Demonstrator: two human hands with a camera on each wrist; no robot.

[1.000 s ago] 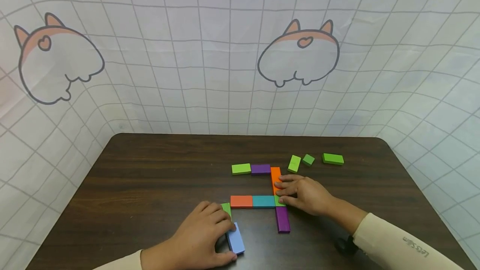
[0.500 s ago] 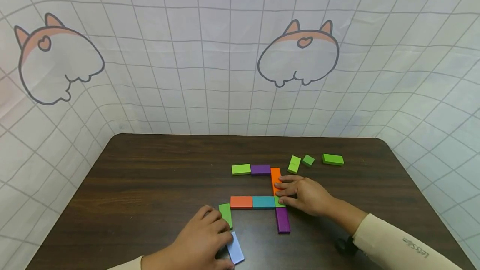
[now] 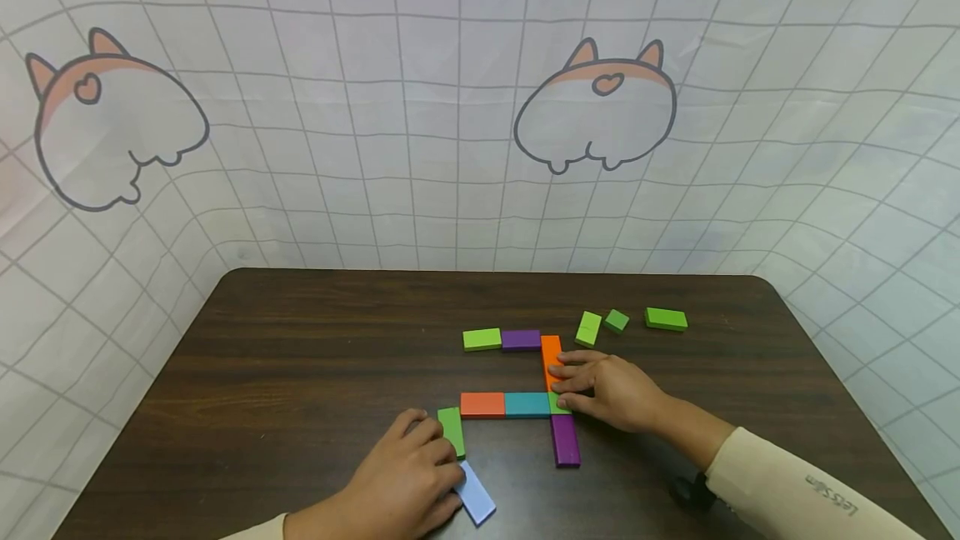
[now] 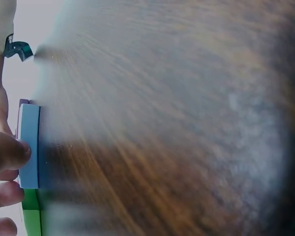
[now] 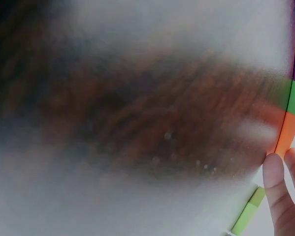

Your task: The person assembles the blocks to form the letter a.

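Pinching light-blue oblong block [image 3: 477, 497], slanted further: left hand [image 3: 405, 473].
Right hand [image 3: 611, 390], fingers extended, touches orange oblong block [image 3: 551, 354]; brown wood-grain tabletop [image 3: 337, 274] edge beyond.

Reaches in from the lower left with the left hand [image 3: 401, 477] — back upward, bent in a pinch between thumb [image 4: 9, 152] and fingers [image 4: 7, 193]. Extends the right hand [image 3: 611, 390] leftward on a slanting forearm [image 3: 690, 430] — palm down, straightened and slightly spread at the fingertips [image 3: 561, 370].

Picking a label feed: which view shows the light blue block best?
Left wrist: the light blue block is largest there, both ends visible. Head shows it smaller, partly hidden by the left hand; right wrist lacks it.
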